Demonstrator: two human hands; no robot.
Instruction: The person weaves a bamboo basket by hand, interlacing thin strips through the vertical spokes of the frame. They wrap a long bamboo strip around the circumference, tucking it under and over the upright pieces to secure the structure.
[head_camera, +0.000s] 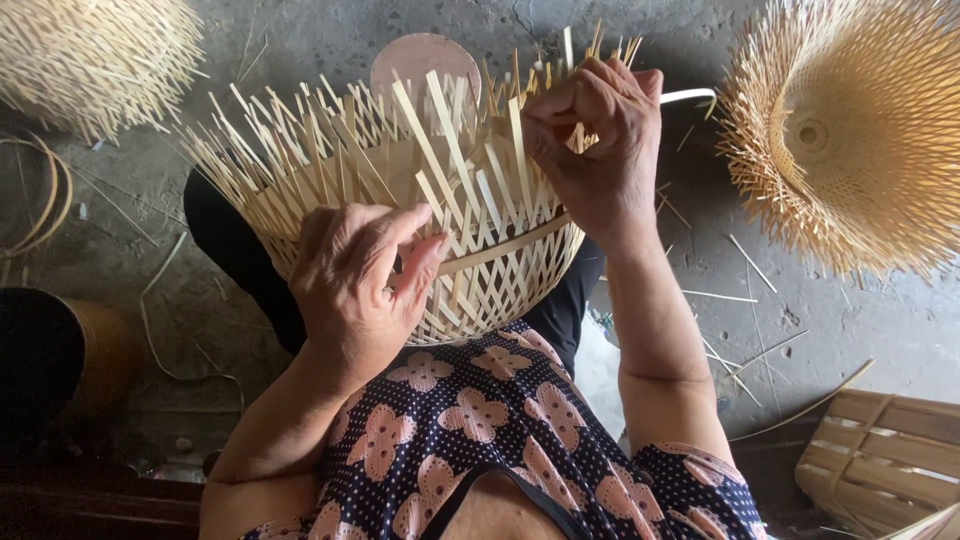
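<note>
A half-woven bamboo basket (480, 215) rests on my lap with many loose strip ends sticking up around its rim. My left hand (355, 285) presses against the basket's near side, fingers curled over the woven wall. My right hand (595, 140) is at the far right of the rim, pinching a pale bamboo strip (690, 96) that curves off to the right. A horizontal band runs around the basket just below the loose ends.
Unfinished bamboo baskets lie at the top left (95, 55) and at the right (850, 130). A flat woven piece (885, 460) sits at the bottom right. Loose bamboo strips (745, 300) are scattered on the concrete floor. A dark round container (60, 350) stands at the left.
</note>
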